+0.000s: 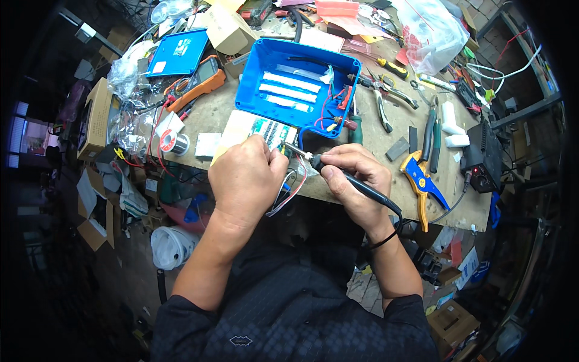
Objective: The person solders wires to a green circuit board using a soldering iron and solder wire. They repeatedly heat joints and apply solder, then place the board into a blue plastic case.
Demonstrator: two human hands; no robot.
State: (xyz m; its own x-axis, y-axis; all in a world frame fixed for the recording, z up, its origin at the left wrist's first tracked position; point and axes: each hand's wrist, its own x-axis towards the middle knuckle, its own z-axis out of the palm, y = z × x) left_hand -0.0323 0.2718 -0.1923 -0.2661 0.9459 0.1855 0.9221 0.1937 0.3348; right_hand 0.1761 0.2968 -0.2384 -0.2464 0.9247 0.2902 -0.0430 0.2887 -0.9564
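My right hand (360,181) grips a soldering iron (371,193) like a pen, its metal tip pointing left onto the lower right of a green circuit board (260,125). The board, with a row of dark parts on it, lies at the near side of the bench. Against its near edge my left hand (247,175) is closed, knuckles up; what its fingers hold is hidden. Thin red and white wires (295,190) hang from the board between my hands. Just behind stands an open blue plastic box (250,72) with white strips, a red part and wires inside.
Left on the bench (199,154) are a solder spool (179,145), an orange multimeter (202,81) and a blue lid (178,53). To the right lie pliers (381,108), a yellow-and-blue wire stripper (420,181) and a black soldering station (484,154). A white bucket (172,247) stands below.
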